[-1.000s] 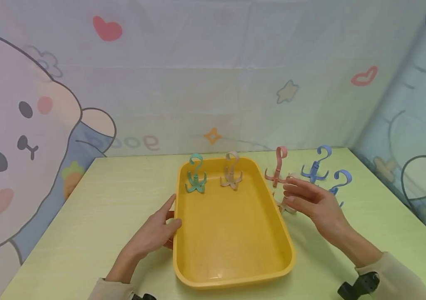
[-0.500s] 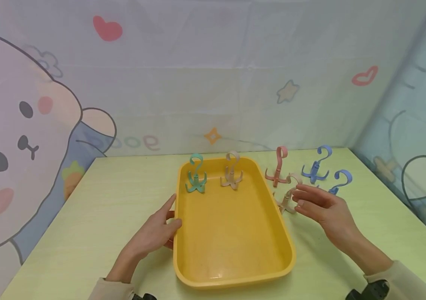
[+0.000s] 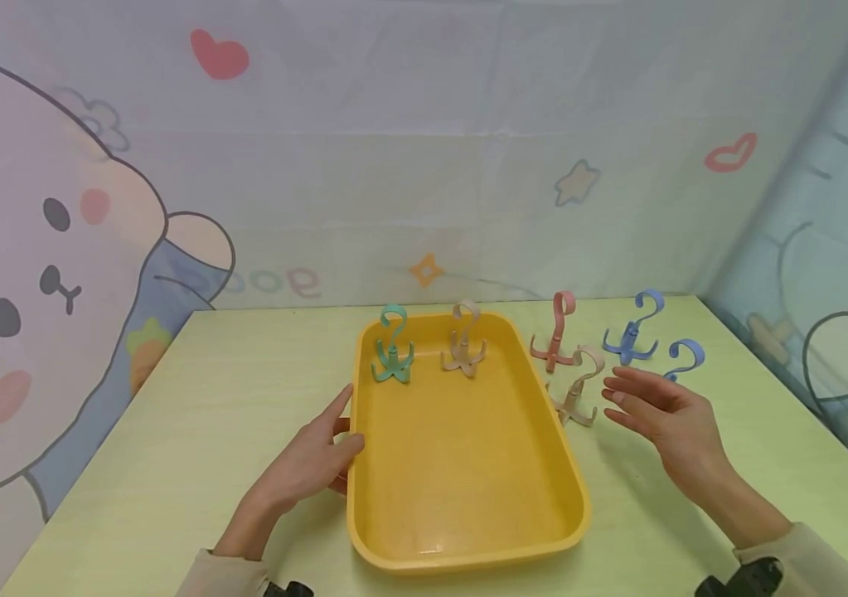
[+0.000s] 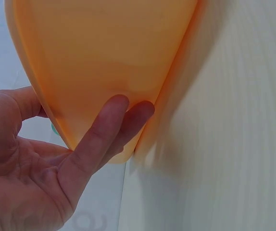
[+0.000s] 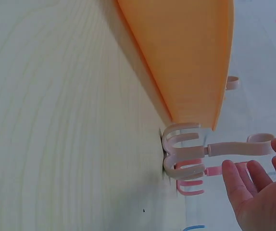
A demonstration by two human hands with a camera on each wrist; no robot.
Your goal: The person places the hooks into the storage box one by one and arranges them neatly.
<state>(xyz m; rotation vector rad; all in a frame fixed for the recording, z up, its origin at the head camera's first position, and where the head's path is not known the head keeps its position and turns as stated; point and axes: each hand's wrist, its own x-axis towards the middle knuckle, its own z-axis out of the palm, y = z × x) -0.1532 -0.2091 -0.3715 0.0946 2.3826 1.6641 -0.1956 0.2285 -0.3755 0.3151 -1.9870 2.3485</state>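
Note:
A yellow tray (image 3: 461,464) lies on the table. The left hand (image 3: 304,464) holds its left side, thumb over the rim and fingers against the outer wall (image 4: 104,57). Inside, at the far end, stand a green hook (image 3: 392,361) and a beige hook (image 3: 463,352). The right hand (image 3: 680,431) hovers just right of a beige hook (image 3: 574,402) beside the tray, fingers slightly bent, holding nothing. In the right wrist view the fingers are near that beige hook (image 5: 186,153), with a pink one (image 5: 191,183) behind.
Behind the right hand stand a pink hook (image 3: 555,340), a blue hook (image 3: 628,340) and another blue hook (image 3: 685,356), partly hidden by the hand. A patterned cloth (image 3: 364,166) hangs behind the pale table (image 3: 244,373).
The right hand has moved right, away from the beige hook beside the tray, which now shows more fully. The left hand has stayed on the tray.

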